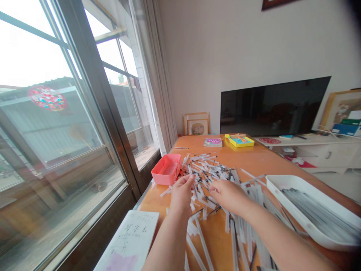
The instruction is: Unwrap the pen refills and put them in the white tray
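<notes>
A heap of white pen barrels and thin black refills point(210, 171) is spread over the orange wooden table point(254, 160). My left hand point(182, 194) rests at the heap's left side, fingers curled and pinched on a small white piece. My right hand point(229, 195) lies palm down on the heap, fingers bent into the pieces; what they grip is hidden. A pink plastic box point(166, 169) stands just left of my left hand. A white tray point(313, 214) with several grey refills lies to the right of my right forearm.
A white exercise book point(129, 241) lies at the table's near left corner. A small book point(213, 142) and a yellow box point(241, 141) sit at the far end. A large window runs along the left. A television point(272, 107) stands on a white cabinet behind.
</notes>
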Demonstrator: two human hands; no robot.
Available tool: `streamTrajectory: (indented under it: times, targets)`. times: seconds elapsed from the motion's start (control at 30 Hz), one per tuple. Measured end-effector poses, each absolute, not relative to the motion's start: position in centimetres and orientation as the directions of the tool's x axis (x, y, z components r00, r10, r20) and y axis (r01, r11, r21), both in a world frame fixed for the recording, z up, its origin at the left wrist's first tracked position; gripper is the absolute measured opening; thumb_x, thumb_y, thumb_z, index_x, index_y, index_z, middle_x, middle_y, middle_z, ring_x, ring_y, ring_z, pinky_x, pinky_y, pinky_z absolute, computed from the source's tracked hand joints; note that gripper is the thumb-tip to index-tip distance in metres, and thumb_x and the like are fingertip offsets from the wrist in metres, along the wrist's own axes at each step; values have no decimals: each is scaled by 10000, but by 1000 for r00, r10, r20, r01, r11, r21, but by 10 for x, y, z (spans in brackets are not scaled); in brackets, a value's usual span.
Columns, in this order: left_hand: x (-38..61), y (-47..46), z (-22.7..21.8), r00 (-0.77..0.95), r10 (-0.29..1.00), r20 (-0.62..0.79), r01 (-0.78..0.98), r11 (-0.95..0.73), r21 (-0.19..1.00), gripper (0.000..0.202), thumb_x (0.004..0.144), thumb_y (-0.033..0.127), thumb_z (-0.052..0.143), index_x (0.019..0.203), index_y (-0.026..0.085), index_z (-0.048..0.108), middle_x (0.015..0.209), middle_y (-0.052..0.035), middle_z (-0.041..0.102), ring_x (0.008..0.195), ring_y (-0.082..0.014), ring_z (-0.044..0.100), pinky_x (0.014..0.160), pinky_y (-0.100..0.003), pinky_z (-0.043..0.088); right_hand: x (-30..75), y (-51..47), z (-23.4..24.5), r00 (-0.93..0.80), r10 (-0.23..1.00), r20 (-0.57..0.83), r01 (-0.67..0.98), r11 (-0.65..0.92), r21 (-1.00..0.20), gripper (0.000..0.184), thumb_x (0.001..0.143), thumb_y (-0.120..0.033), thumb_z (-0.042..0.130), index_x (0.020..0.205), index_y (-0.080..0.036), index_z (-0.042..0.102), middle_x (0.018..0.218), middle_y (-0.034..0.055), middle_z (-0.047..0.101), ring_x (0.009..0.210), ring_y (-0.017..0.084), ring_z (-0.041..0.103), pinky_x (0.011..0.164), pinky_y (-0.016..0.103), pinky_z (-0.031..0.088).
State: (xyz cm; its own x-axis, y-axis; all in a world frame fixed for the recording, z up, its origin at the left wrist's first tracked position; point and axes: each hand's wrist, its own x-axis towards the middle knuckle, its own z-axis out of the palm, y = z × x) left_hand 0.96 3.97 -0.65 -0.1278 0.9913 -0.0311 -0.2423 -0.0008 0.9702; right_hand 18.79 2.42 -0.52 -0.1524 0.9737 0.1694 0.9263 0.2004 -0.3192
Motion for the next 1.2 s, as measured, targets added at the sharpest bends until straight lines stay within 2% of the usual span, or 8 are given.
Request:
streamTrajectory:
  times: [0.07,0.37,0.67,0.8,0.9,1.03,1.13,1.2]
  targets:
    - [8,42,-7,-149,988,-47,-278,4,961,473,609,528,847,850,143,718,622,29,489,545,-68,387,523,-200,281,182,23,-12,-166,975,147,949,199,-243,206,872,-298,543,870,-269,747,868,26,746,844,190,667,655,253,355]
    - [5,46,-12,-128,987,-101,-399,42,916,410,621,461,841,822,152,665,622,39,475,529,-57,403,502,-188,298,174,26,-30,-180,976,119,974,194,-115,226,879,-270,548,908,-227,768,955,108,751,911,273,690,743,317,425]
    - [6,45,-10,-97,988,-118,-475,58,878,385,621,393,849,829,148,637,627,43,500,511,-44,434,480,-172,304,175,26,-33,-189,974,127,968,206,-141,231,878,-340,569,824,-228,764,884,100,750,852,254,690,693,303,403]
    - [7,45,-10,-96,989,-112,-464,55,884,359,632,373,837,830,145,642,639,33,530,523,-46,452,495,-174,319,173,25,-32,-173,974,150,964,199,-179,223,880,-309,550,840,-248,761,885,72,740,830,220,672,673,282,380]
    - [7,45,-10,-97,989,-108,-459,52,887,363,640,373,830,856,144,651,649,30,538,526,-46,449,501,-175,319,175,27,-30,-160,968,195,943,208,-260,239,891,-328,529,868,-262,757,924,49,718,822,192,649,675,267,380]
    - [6,45,-10,-101,989,-104,-464,46,885,368,645,377,824,875,147,652,673,25,546,535,-46,448,502,-174,302,180,33,-30,-117,940,321,815,276,-510,242,878,-361,534,853,-217,727,886,35,699,816,183,619,720,263,413]
    - [5,45,-9,-114,987,-111,-453,47,890,360,654,391,817,866,153,649,680,23,557,541,-46,454,504,-174,280,184,38,-27,-80,942,327,691,289,-663,266,875,-393,525,869,-193,700,801,15,695,757,178,610,705,269,436]
    - [5,44,-8,-123,985,-118,-442,52,895,355,661,400,811,860,155,648,671,24,558,538,-46,453,503,-175,265,186,38,-21,-30,958,285,587,247,-771,300,864,-396,542,999,-178,697,799,8,692,729,165,608,695,267,450]
